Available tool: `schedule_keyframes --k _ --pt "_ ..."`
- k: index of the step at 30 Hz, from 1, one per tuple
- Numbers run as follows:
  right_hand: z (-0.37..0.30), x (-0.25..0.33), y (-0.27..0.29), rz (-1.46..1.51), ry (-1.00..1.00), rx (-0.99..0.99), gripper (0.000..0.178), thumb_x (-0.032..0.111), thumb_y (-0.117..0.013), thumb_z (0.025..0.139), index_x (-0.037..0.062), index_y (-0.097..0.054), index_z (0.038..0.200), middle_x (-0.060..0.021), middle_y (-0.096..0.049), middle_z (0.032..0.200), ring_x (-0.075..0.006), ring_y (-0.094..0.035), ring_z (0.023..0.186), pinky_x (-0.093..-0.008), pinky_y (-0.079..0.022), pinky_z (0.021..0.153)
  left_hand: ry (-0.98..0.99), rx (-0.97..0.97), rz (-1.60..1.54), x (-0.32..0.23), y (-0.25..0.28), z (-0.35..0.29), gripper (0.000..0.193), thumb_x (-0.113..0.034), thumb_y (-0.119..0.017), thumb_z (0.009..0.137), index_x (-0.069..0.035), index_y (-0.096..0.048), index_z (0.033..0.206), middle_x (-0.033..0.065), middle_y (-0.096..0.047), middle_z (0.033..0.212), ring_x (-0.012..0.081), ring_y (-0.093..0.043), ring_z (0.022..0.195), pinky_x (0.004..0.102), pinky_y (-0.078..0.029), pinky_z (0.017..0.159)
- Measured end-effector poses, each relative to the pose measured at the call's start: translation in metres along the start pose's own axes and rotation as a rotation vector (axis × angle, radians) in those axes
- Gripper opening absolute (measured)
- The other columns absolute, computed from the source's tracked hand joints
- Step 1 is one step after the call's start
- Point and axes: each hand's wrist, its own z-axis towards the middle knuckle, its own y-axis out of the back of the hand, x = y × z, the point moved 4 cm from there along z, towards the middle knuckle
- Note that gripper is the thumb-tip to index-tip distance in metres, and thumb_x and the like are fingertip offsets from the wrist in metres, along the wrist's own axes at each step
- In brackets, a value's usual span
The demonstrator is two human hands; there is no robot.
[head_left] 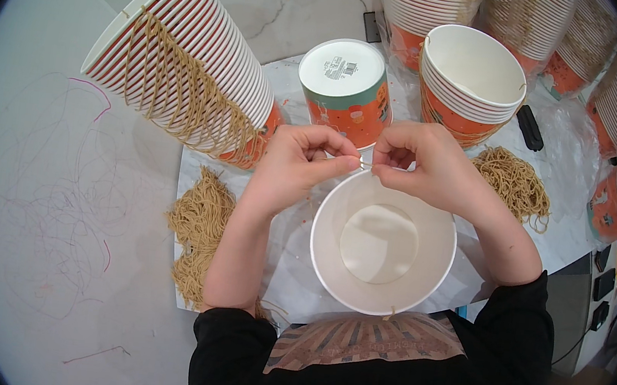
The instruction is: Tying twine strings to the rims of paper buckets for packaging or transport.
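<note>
A large white paper bucket [322,270] stands mouth up in front of my body. Above its far rim my left hand [300,163] and my right hand [422,166] meet, thumbs and forefingers pinched close together. Between the fingertips shows a thin, pale piece of cord [365,165]; its detail is too small to make out. A bit of tan cord [390,313] pokes out at the bucket's near rim. Just beyond my hands, an orange and green bucket [344,109] rests upside down. My fingers cover part of the white bucket's far rim.
Tan cord lies in one bundle [201,233] by my left forearm and another [515,182] beyond my right forearm. A tall leaning stack of buckets [203,51], draped with cord, stands at left. A shorter stack [474,74], a black object [530,128] and several wrapped stacks fill the right.
</note>
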Motion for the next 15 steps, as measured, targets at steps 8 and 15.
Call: schedule_keyframes --k 8,15 --pt "0.002 0.002 -0.006 0.089 0.011 -0.013 0.012 0.009 -0.074 0.089 -0.0019 -0.069 0.090 -0.0033 -0.068 0.082 -0.0106 -0.064 0.075 -0.0265 -0.052 0.070 -0.065 0.010 -0.150 -0.005 -0.006 -0.001 0.017 -0.005 -0.075 0.094 0.002 -0.073 0.109 0.0043 -0.075 0.096 0.0029 -0.063 0.077 0.0179 -0.050 0.068" --pt "0.002 -0.003 -0.006 0.108 -0.024 -0.015 0.012 0.009 -0.073 0.090 -0.0021 -0.069 0.089 -0.0018 -0.067 0.082 -0.0074 -0.063 0.075 -0.0245 -0.052 0.068 0.030 0.030 -0.124 -0.011 0.003 -0.005 0.020 -0.017 -0.072 0.099 0.000 -0.073 0.110 0.0040 -0.075 0.092 0.0012 -0.056 0.066 0.0176 -0.043 0.058"
